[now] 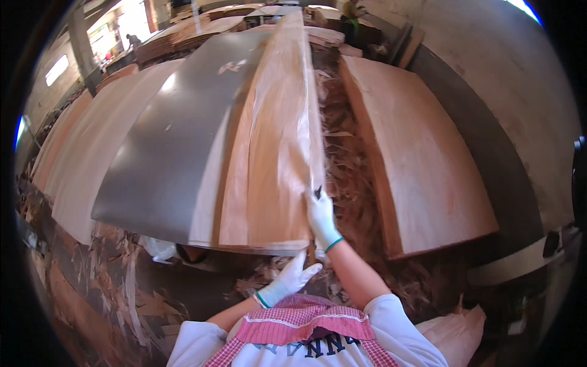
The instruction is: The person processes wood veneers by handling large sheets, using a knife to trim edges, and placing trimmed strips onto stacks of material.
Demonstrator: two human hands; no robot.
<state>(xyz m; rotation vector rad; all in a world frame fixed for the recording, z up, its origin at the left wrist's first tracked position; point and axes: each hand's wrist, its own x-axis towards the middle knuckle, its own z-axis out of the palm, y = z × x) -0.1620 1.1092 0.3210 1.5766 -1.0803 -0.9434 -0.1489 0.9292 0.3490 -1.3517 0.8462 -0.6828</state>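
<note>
A long stack of light brown wood veneer sheets (278, 165) runs away from me, its right edge uneven and rippled. My right hand (322, 217), in a white glove with a green cuff, is closed at that right edge. From its fingers pokes the dark tip of a small tool (318, 192), perhaps a knife; the rest is hidden. My left hand (290, 279), gloved the same way, is just below the stack's near right corner. Its thumb stands apart from the stretched fingers. A narrow brown strip (311, 252) shows beside them; I cannot tell whether they touch it.
The veneer lies on a dark smooth tabletop (177, 134). More veneer sheets (110, 153) lie to the left, and a thick veneer stack (422, 153) stands on the right. Veneer scraps (348, 159) fill the gap between. A person (351, 15) is at the far end.
</note>
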